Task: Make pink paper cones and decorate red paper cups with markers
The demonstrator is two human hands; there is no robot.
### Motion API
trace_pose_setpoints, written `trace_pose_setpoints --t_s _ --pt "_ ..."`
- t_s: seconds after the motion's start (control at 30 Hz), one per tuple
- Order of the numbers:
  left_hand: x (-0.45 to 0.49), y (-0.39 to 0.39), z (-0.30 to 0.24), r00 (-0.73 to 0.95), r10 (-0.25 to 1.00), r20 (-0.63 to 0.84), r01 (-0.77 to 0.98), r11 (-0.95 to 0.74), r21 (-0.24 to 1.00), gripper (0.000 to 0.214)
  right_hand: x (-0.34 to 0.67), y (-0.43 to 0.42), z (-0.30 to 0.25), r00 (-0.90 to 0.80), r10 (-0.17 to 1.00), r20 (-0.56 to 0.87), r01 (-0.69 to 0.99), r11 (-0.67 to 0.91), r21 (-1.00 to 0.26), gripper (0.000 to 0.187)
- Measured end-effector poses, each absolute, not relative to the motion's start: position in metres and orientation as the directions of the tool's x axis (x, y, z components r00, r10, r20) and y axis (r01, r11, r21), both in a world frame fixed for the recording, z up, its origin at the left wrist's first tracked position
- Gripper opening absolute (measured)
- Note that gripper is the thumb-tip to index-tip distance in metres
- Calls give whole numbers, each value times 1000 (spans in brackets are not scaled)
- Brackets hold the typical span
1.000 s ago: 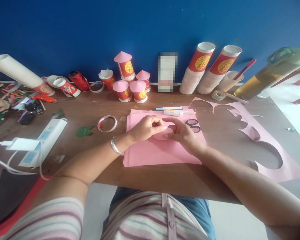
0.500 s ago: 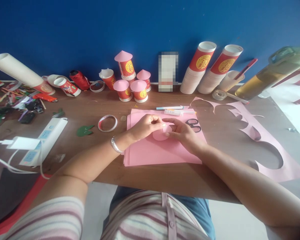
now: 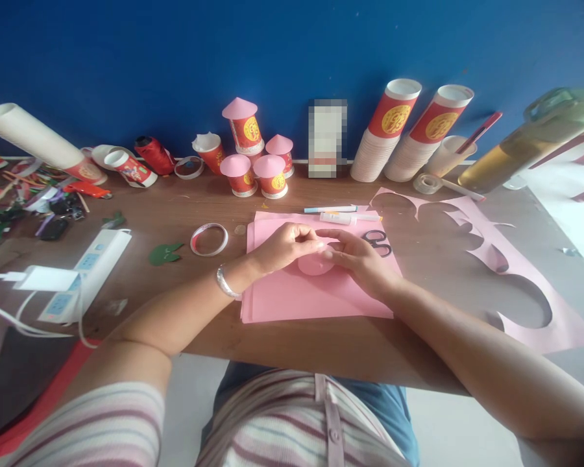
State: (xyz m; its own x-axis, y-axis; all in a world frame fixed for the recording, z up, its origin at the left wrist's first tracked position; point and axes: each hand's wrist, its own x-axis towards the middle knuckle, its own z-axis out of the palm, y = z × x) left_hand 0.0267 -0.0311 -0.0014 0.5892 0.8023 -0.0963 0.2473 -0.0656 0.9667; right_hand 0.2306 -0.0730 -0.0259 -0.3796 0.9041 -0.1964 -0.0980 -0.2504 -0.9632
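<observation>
A round piece of pink paper is pinched between both hands, above a stack of pink paper sheets. My left hand has its thumb and forefinger closed at the upper edge of the piece. On the other side my right hand grips it, thumb on top and fingers behind. Part of the piece is hidden by the fingers. Black-handled scissors lie just beyond my right hand. A clear glue tube or pen and a blue-white marker lie on the far edge of the sheets.
Paper cups with pink cone roofs stand at the back. Two tall stacks of red cups lean near a bottle. Cut pink paper lies right; a power strip, tape ring and clutter lie left.
The right thumb has shifted slightly up toward the left fingertips, and the pink paper piece has tilted or turned a little. Everything else stays in place.
</observation>
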Motion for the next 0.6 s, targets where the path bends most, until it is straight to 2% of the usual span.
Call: trace_pose_setpoints --t_s 0.27,0.47,0.53,0.6 --pt "28 -32 -1 586 803 -109 206 -18 978 40 228 -73 -26 -306 932 -193 -121 -239 -963 63" --pt "24 -34 0 555 817 -157 140 94 986 37 230 -69 -24 -129 981 -146 -300 -179 -937 62" --pt "23 -33 -3 542 824 -165 119 119 986 34 231 -68 -22 -113 981 -155 -341 -185 -922 57" --pt "21 -31 -7 524 841 -134 85 105 991 32 230 -68 -21 -148 977 -152 -352 -196 -915 44"
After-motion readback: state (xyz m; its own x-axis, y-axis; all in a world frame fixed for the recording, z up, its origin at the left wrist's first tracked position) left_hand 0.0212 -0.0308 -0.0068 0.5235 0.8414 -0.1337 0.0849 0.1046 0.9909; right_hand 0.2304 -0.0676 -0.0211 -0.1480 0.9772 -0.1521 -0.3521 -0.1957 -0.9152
